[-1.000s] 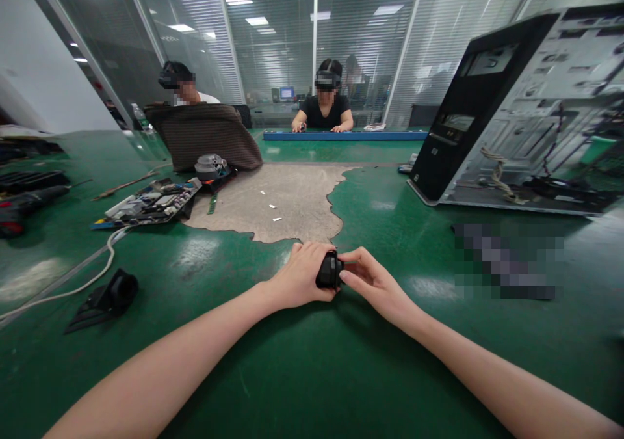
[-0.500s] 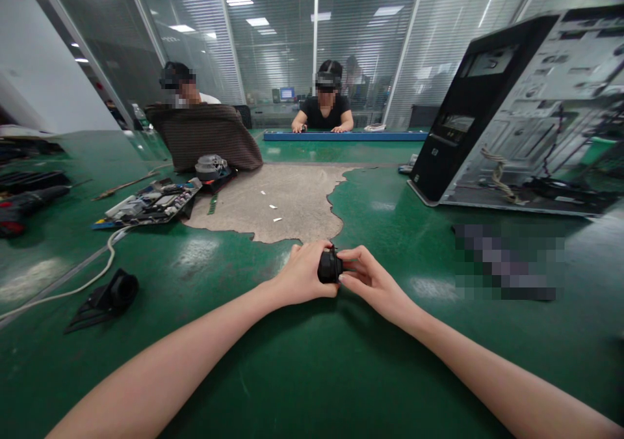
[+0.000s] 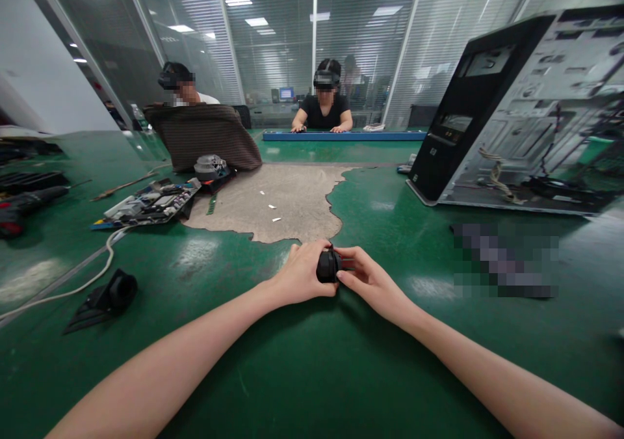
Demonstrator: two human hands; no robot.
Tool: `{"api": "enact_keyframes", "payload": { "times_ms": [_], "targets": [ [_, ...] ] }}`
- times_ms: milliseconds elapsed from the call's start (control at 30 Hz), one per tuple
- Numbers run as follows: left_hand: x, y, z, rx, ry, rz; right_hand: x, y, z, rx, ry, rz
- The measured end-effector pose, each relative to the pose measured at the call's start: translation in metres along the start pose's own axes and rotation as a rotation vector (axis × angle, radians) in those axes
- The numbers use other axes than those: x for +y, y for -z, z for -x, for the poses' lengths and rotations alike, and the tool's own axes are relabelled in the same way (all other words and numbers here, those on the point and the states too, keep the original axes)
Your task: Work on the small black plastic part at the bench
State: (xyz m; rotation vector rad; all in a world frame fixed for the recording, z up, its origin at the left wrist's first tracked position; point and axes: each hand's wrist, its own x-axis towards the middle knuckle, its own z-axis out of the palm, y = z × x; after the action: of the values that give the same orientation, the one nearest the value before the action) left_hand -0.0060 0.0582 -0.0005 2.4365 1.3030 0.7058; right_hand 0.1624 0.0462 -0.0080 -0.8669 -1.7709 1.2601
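A small black rounded part (image 3: 328, 266) is held between my two hands, just above the green table (image 3: 312, 374). My left hand (image 3: 305, 273) wraps round its left side, thumb below and fingers over the top. From the right, the thumb and fingertips of my right hand (image 3: 373, 279) pinch its edge. What lies under the part is hidden. Farther left, a black piece with a round opening (image 3: 121, 289) and a flat pointed base rests on the table.
A circuit board (image 3: 153, 203) and a pale cable (image 3: 111, 253) lie at the left. An open computer case (image 3: 468, 114) stands at the right, near a blurred dark strip (image 3: 502, 260). Two people sit beyond a brown cloth-covered object (image 3: 205, 136) and a blue bar (image 3: 341, 136).
Hardly anything differs. The fingers of my right hand have shifted slightly on the black part, and the whole view has moved a little.
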Motion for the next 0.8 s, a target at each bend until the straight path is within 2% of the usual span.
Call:
{"api": "enact_keyframes", "payload": {
  "times_ms": [367,600,800],
  "targets": [
    [-0.0012,-0.0017,0.0,0.004,-0.008,0.01,0.0019,-0.0013,0.0003,0.056,0.005,0.01],
    [0.0013,0.0008,0.0,-0.008,-0.004,0.006,-0.0008,-0.0011,0.0004,0.005,-0.011,0.006],
    [0.0022,0.0009,0.0006,-0.007,0.007,0.001,0.0013,-0.0017,0.002,0.057,0.026,-0.011]
  ]
}}
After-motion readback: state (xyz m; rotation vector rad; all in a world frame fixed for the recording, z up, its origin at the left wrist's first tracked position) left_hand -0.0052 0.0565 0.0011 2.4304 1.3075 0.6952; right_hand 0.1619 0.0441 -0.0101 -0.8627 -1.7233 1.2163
